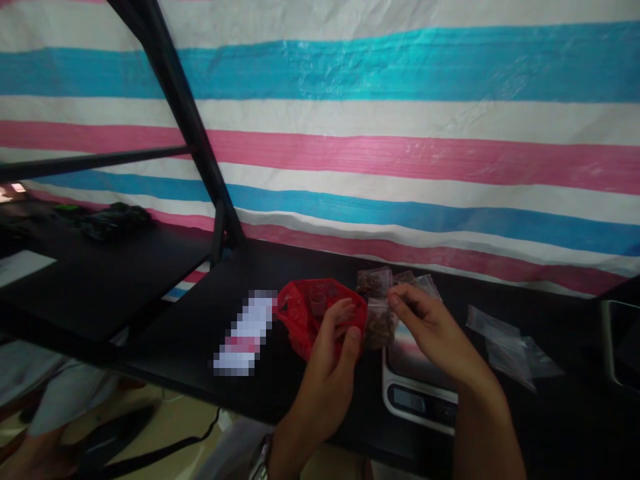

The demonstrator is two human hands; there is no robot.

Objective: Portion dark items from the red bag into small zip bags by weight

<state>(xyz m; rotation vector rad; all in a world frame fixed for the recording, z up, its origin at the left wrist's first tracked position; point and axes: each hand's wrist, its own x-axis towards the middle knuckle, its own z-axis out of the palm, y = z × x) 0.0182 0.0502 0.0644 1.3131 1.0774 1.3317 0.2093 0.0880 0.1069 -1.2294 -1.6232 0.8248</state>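
Note:
A red plastic bag (295, 330) stands with its mouth open on the black table, a small clear cup (317, 304) inside it. My left hand (330, 367) is at the bag's near right side, fingers and thumb apart, with nothing visible between them. My right hand (430, 330) pinches the top right corner of a small clear zip bag (380, 325) of brownish pieces. That bag hangs upright between the red bag and a kitchen scale (420, 400) with a steel plate, which lies partly under my right hand and forearm.
Behind my right hand lie several filled zip bags (374, 281). Flat clear zip bags (515, 347) lie to the right, near a dark framed object (620, 340). A blurred-out white sheet (245, 337) lies left. A black metal frame (185, 113) and a striped tarp (400, 160) stand behind.

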